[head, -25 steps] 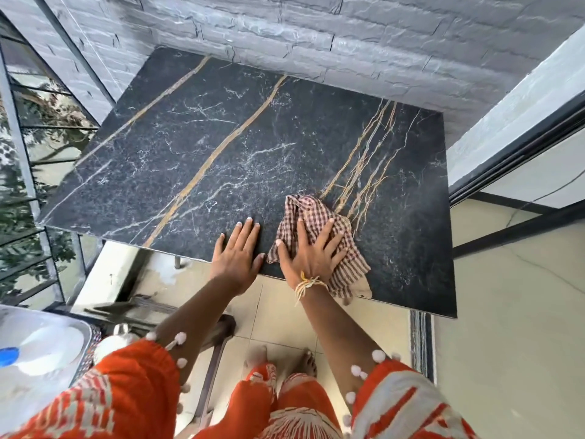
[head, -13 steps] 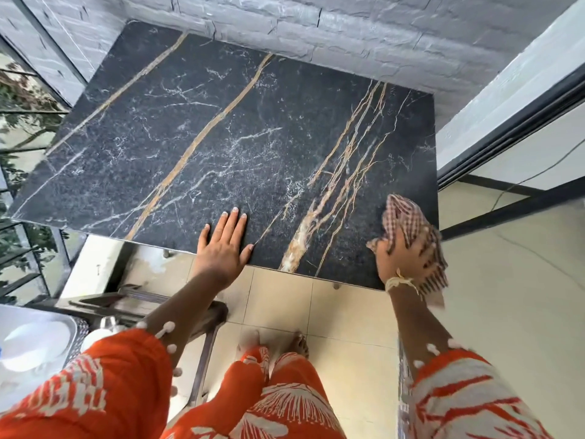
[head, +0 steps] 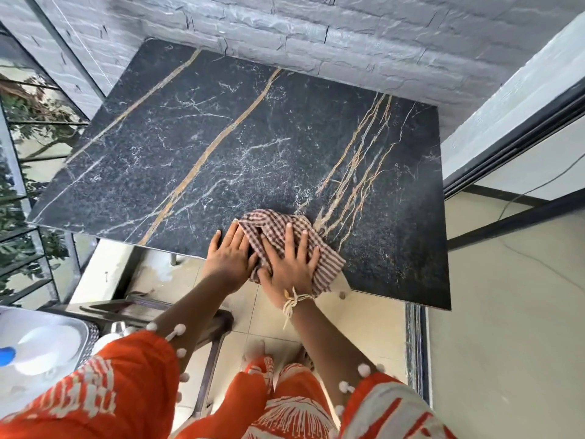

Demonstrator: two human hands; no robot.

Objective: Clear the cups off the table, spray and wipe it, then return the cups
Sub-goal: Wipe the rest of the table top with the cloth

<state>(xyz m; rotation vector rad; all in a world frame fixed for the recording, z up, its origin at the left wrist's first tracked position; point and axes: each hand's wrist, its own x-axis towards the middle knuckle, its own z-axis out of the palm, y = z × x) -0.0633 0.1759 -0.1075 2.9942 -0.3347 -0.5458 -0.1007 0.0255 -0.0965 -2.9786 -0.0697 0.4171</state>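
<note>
cloth (head: 286,245) lay bunched at the near edge of the tabletop (head: 221,147), under the right hand (head: 289,264), whose fingers were spread flat on it. left hand (head: 229,258) lay flat just beside, touching the cloth's left side. cloth's near corner overhung the edge. cups not made out.

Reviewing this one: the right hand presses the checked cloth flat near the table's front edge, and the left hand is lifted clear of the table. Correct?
Not quite. The head view shows the left hand resting flat on the marble table beside the checked cloth, not lifted clear. The right hand does press the cloth flat near the front edge.
</note>
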